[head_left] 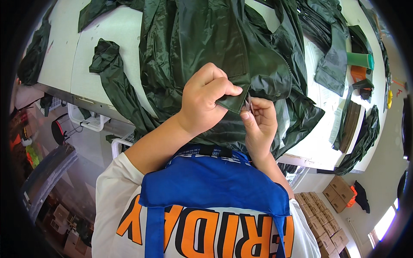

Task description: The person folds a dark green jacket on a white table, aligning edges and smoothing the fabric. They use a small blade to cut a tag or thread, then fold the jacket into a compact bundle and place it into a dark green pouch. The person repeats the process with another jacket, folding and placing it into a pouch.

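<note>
A shiny dark green jacket [202,47] lies spread over the table in front of me, its zipper edge and some pale mesh lining showing. My left hand [206,96] is closed on a corner flap of the jacket, thumb on top, lifting that edge. Just right of it, my right hand [261,122] pinches a small pair of thread snips [248,102], mostly hidden by the fingers. The pointed metal tip touches or nearly touches the flap's corner; I cannot tell which.
The white table [107,23] carries more dark green garments [331,60] on the right, beside a green cylinder [360,60] and papers. A sleeve hangs over the front edge. White baskets [88,118] sit below the table; cardboard boxes [320,219] are stacked at lower right.
</note>
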`<control>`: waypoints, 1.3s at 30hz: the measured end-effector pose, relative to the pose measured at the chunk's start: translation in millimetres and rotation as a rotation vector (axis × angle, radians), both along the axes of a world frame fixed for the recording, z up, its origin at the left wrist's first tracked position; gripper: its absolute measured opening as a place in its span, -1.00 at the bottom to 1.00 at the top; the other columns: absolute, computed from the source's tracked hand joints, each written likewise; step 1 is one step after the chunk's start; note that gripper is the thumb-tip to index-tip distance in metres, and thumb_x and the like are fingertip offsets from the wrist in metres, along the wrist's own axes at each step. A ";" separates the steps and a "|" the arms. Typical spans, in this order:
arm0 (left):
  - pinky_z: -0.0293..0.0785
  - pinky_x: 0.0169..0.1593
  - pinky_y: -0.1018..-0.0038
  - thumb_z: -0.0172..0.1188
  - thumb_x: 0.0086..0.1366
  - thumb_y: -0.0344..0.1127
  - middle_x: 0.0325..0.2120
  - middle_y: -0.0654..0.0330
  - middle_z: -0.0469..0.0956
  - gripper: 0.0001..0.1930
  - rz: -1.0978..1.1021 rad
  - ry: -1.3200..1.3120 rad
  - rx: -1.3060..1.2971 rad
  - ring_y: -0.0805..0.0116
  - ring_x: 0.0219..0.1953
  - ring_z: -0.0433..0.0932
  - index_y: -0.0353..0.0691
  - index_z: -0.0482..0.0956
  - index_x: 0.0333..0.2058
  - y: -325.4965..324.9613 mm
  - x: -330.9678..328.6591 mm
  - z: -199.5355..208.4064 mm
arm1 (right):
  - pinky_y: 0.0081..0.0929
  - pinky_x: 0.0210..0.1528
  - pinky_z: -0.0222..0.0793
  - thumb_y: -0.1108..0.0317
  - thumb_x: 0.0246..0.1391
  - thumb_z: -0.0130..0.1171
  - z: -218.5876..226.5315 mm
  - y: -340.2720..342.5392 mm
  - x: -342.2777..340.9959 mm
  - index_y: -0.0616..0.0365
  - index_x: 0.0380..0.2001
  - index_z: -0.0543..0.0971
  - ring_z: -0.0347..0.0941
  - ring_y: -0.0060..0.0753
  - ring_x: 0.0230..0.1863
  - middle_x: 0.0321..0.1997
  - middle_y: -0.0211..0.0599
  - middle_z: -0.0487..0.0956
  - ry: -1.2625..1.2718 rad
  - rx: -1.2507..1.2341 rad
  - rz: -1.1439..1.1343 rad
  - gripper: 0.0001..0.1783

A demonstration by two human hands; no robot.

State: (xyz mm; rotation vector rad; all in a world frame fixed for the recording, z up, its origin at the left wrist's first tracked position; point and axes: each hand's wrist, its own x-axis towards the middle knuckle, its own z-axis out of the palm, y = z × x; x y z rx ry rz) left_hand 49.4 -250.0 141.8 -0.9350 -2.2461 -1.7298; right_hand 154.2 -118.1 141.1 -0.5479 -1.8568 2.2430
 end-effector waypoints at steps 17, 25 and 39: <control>0.30 -0.47 0.44 0.27 -0.31 -0.59 -0.57 0.27 0.35 -0.75 -0.018 0.168 0.038 0.29 -0.48 0.46 -0.18 0.51 -0.56 3.1 0.9 -3.6 | -0.74 -0.19 0.31 0.52 0.01 0.32 14.4 23.3 -7.3 0.27 -0.20 0.47 0.37 -0.72 -0.32 -0.32 -0.45 0.49 -0.026 0.177 0.001 -0.71; 0.29 -0.48 0.42 0.33 -0.20 -0.46 -0.54 0.30 0.36 -0.84 -0.045 0.397 -0.052 0.30 -0.48 0.46 -0.14 0.54 -0.58 1.5 0.3 -1.1 | -0.68 -0.36 0.38 0.55 -0.15 0.39 59.8 39.1 -28.9 0.26 -0.30 0.55 0.47 -0.60 -0.36 -0.33 -0.32 0.55 -0.047 0.815 0.076 -0.72; 0.39 -0.36 0.40 0.36 -0.07 -0.30 -0.47 0.26 0.45 -0.82 -0.266 0.205 -0.143 0.23 -0.40 0.50 -0.13 0.58 -0.45 -2.8 5.1 13.8 | -0.76 -0.38 0.19 0.49 0.02 0.26 43.0 46.7 -67.2 0.26 -0.06 0.40 0.29 -0.76 -0.44 -0.44 -0.48 0.47 -0.298 0.153 0.275 -0.59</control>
